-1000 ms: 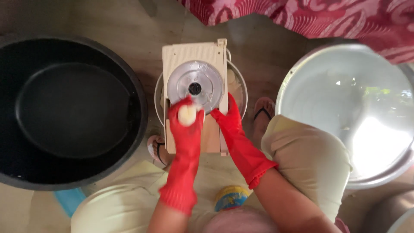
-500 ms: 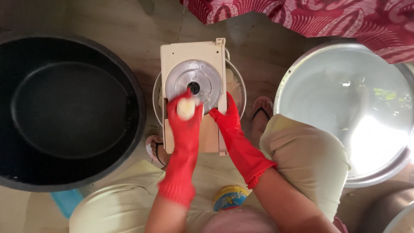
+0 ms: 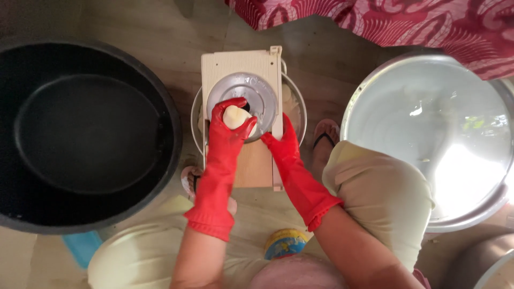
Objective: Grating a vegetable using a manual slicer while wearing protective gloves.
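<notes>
Left hand (image 3: 229,126) (gloved) around pale lump (image 3: 236,116)

Left of left hand (image 3: 229,128): bare floor strip, then the big black tub (image 3: 80,134) blocks.
Between hands: narrow gap over the beige slicer board (image 3: 257,163).
Ahead of hands: metal disc (image 3: 257,93), then open floor up to the red patterned cloth (image 3: 407,21).
Right of right hand (image 3: 281,144): sandalled foot (image 3: 326,136), bent knee (image 3: 383,187), wide metal basin (image 3: 428,134).

I see a bare wooden floor (image 3: 160,32), a red patterned cloth (image 3: 407,21) up top, and bright daylight.
</notes>
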